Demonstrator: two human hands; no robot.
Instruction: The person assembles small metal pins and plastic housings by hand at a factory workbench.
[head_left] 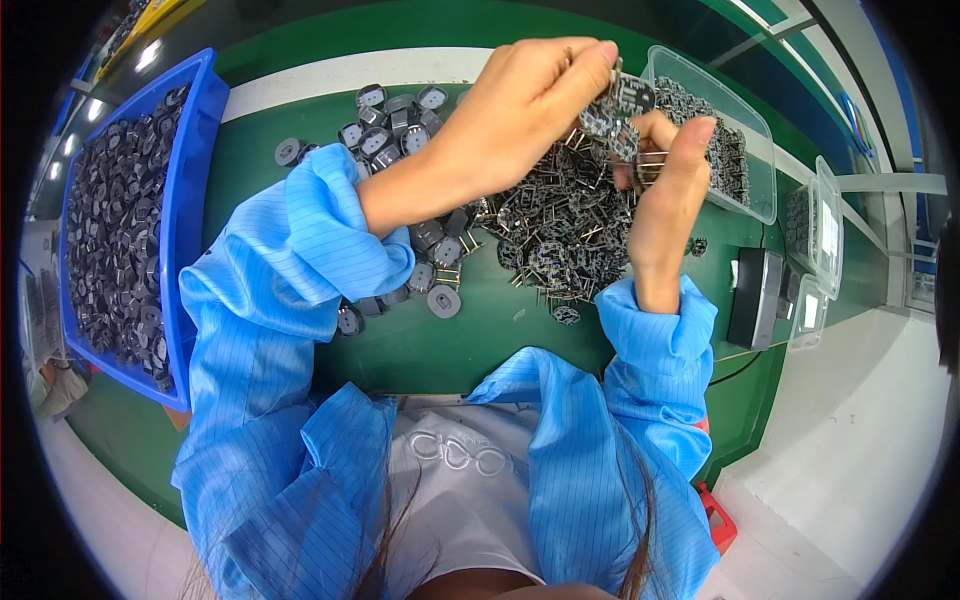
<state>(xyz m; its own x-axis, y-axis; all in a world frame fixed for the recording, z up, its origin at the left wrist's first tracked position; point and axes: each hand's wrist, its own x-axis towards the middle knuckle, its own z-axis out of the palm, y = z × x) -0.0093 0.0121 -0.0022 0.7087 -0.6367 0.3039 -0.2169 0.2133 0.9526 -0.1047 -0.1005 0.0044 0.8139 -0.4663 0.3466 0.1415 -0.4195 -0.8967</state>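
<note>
My left hand and my right hand are raised together above a green table. Between their fingertips they pinch small round black parts with metal pins. The left fingers grip a round piece from above; the right thumb and fingers hold another piece with pins sticking out just below it. Under the hands lies a heap of the same pinned parts. A group of grey round caps lies left of the heap.
A blue bin full of dark round parts stands at the left. A clear plastic tray with more parts sits at the right, with smaller clear boxes and a black device beyond it.
</note>
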